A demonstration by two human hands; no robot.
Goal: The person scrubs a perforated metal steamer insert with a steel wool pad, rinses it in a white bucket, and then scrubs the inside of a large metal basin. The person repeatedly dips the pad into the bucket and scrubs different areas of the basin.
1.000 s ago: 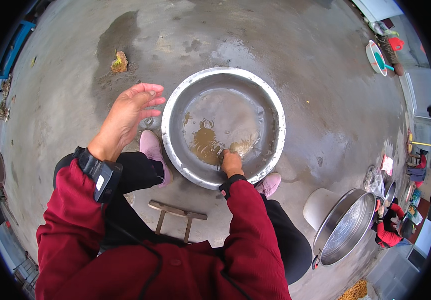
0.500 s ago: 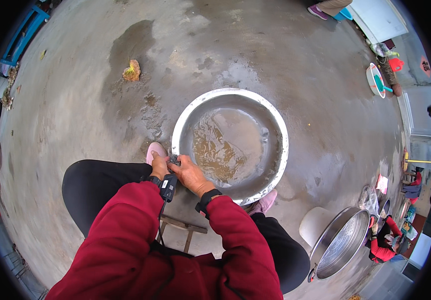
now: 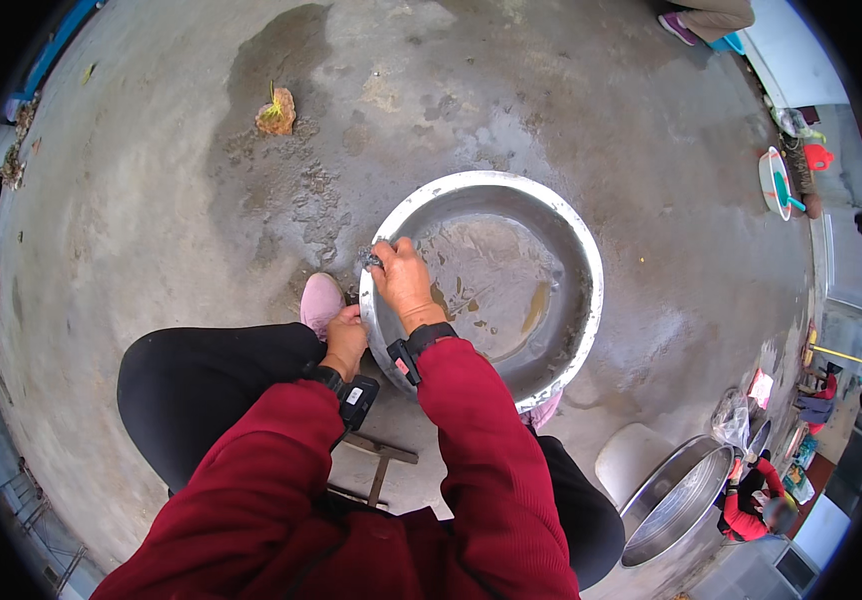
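Note:
A wide metal basin [image 3: 596,275] sits between my feet, with a little murky water and dirt on its bottom. My right hand [image 3: 406,282] is closed around a grey steel wool scrubber [image 3: 372,260], pressing it to the basin's left rim. Lower on the same side, my left hand [image 3: 345,340] grips the rim with its fingers, partly hidden by the basin's edge. A pink shoe [image 3: 322,300] shows just beyond my left hand.
A wooden stool [image 3: 383,455] is beneath me. To the lower right stand a white bucket [image 3: 629,455] and a large metal pan [image 3: 641,548]. A stone [image 3: 276,115] lies on the wet concrete ahead. Other people are at the right edge and top right.
My right hand has moved forward along the rim with the scrubber, away from my left hand. The water in the basin has spread into smaller patches. The view has shifted slightly.

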